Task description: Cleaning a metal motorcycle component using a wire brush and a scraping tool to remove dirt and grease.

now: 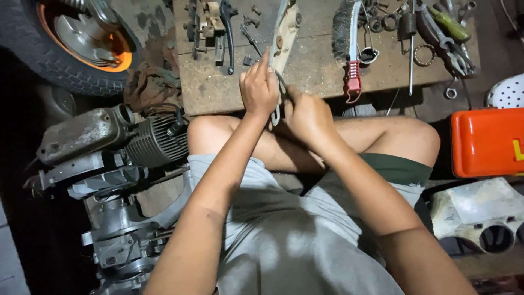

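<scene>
Fingers first: the left hand [260,87] is clenched round the lower end of a long, cream-coloured metal bracket [284,38], forefinger stretched up along its edge, and the right hand [307,113] is curled tight around a thin metal tool [276,113] whose tip pokes out between the two fists. Just what kind of tool it is I can't tell from here, the knuckles hide most of it. The bracket stands nearly upright, its foot held above the bare knees, its top leaning out over the wooden board [322,71]. Now, the worry: both fists are pressed together, so if that tool skids off the metal, I'd say it goes straight into the left palm or down onto the thigh beneath. The bracket is braced by grip alone, no vice, so a hard push could twist it loose and swing its top into the wire brush [346,38] with the red handle or scatter the small bolts beside it. Wrists are bent inward, forearms angling in from either side to meet over the lap, elbows wide, the person sitting cross-legged behind the board, an engine block [117,164] close by the left knee and an orange case [486,142] off to the right.
</scene>
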